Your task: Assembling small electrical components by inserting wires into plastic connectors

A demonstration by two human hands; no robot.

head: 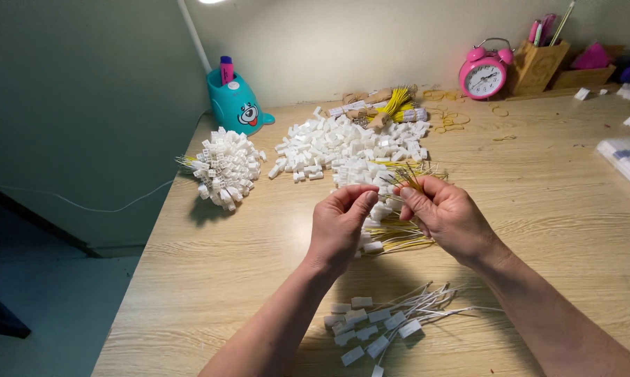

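Now, yellow wires (407,177) pointing away, right hand (446,215)

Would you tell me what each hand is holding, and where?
Right hand pinches a bundle of yellow wires near its ends; left hand pinches something too small to identify.

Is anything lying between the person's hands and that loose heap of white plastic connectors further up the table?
Nothing visible blocks the way. The left hand and right hand, which pinches a bunch of thin yellow wires, hover just in front of the heap of white connectors. Only a few yellow wires with connectors lie beneath the hands.
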